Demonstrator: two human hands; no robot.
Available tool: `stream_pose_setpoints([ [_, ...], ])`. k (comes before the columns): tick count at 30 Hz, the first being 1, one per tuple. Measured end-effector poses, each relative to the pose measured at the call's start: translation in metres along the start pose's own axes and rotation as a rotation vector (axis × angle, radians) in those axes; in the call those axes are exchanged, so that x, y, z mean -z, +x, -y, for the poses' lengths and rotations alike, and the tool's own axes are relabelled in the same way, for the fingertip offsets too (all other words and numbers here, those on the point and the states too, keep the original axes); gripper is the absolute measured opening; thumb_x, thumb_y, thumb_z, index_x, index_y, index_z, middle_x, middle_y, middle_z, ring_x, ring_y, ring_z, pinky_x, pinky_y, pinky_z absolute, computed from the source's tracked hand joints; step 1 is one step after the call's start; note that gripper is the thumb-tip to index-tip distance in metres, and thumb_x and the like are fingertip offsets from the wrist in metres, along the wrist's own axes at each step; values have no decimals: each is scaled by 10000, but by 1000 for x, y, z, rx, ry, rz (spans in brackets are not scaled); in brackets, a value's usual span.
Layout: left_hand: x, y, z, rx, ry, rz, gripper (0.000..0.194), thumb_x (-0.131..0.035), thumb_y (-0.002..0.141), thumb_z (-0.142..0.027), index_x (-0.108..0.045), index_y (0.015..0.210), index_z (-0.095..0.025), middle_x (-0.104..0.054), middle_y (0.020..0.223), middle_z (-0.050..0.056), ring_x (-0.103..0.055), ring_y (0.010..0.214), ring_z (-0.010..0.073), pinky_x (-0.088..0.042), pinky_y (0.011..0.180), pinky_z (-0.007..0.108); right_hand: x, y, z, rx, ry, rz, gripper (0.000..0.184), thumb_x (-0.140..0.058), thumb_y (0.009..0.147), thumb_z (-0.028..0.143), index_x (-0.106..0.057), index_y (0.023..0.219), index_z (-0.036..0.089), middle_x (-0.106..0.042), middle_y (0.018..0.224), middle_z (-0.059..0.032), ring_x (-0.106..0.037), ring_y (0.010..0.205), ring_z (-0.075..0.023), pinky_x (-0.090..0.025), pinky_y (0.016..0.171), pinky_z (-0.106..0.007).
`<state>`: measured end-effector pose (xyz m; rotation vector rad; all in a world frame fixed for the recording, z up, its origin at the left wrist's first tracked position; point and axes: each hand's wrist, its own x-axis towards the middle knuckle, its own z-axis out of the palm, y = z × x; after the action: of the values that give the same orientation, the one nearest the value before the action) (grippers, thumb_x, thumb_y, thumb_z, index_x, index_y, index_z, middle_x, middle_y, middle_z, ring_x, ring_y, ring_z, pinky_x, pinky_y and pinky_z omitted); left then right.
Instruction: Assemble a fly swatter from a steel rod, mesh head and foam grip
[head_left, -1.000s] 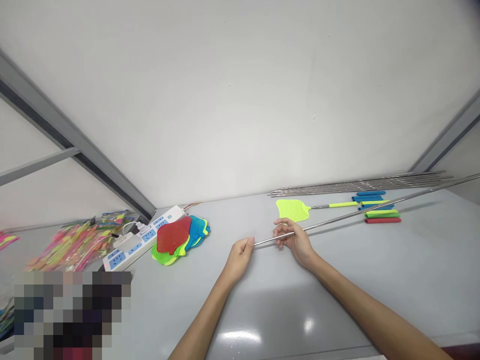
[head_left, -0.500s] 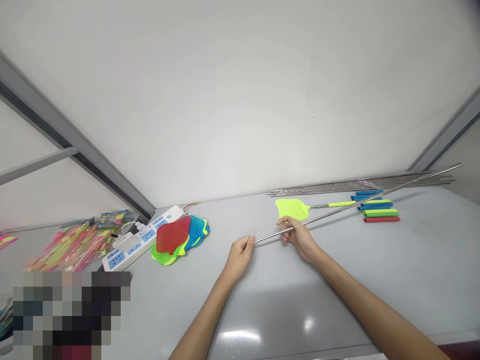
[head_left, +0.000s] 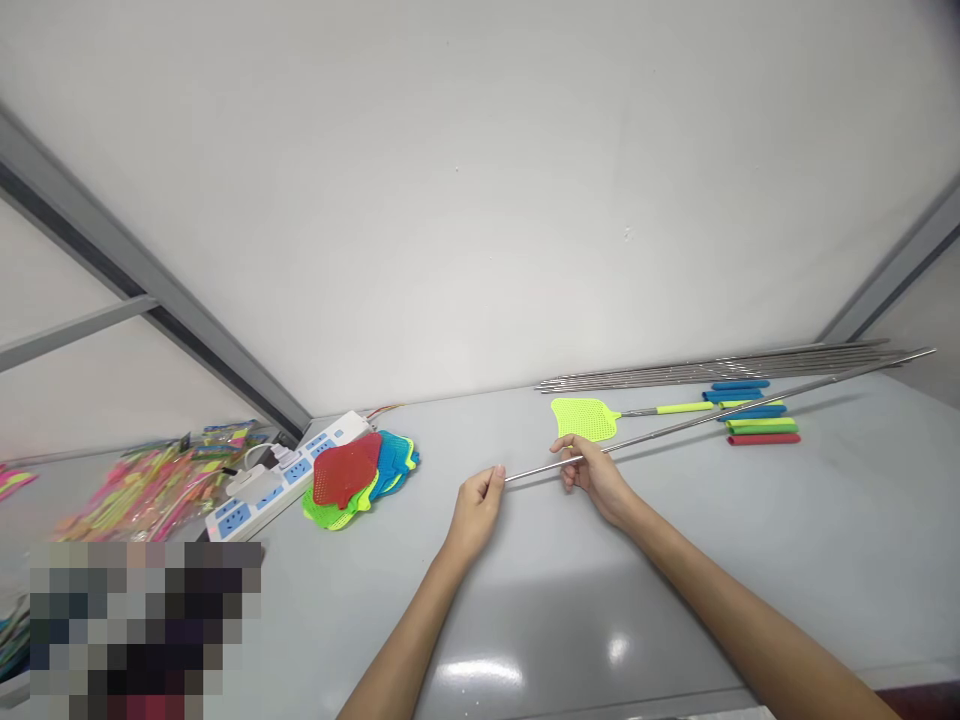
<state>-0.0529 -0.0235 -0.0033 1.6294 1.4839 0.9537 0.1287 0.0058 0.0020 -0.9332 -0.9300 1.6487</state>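
One steel rod (head_left: 675, 430) in play, folks, and it's a long one! Far out at ten o'clock, a heap of pink and yellow packets (head_left: 150, 492) sits beside a white power strip (head_left: 259, 490), then a pile of plastic swatter heads (head_left: 346, 470) in red, blue and green. Left hand (head_left: 476, 515) curls loosely at the rod's near end; touching or not, I can't tell. Right hand (head_left: 592, 478) pinches the rod between thumb and fingers, and its long axis runs off toward two o'clock. At twelve, a green fly swatter (head_left: 581, 420); at two, a row of bare rods (head_left: 712, 370) and coloured foam grips (head_left: 761, 425).
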Motion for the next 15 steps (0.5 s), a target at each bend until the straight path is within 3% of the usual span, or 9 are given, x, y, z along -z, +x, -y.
stream_pose_setpoints([
  [15, 1, -1, -3, 6, 10, 4, 392, -288, 785, -460, -270, 525, -168, -235, 486, -47, -222, 470, 69, -184, 454, 210, 1, 0, -1, -21, 15, -18, 213, -391, 694, 296, -551, 722, 158, -366, 448, 38, -385, 410, -93, -338, 426, -229],
])
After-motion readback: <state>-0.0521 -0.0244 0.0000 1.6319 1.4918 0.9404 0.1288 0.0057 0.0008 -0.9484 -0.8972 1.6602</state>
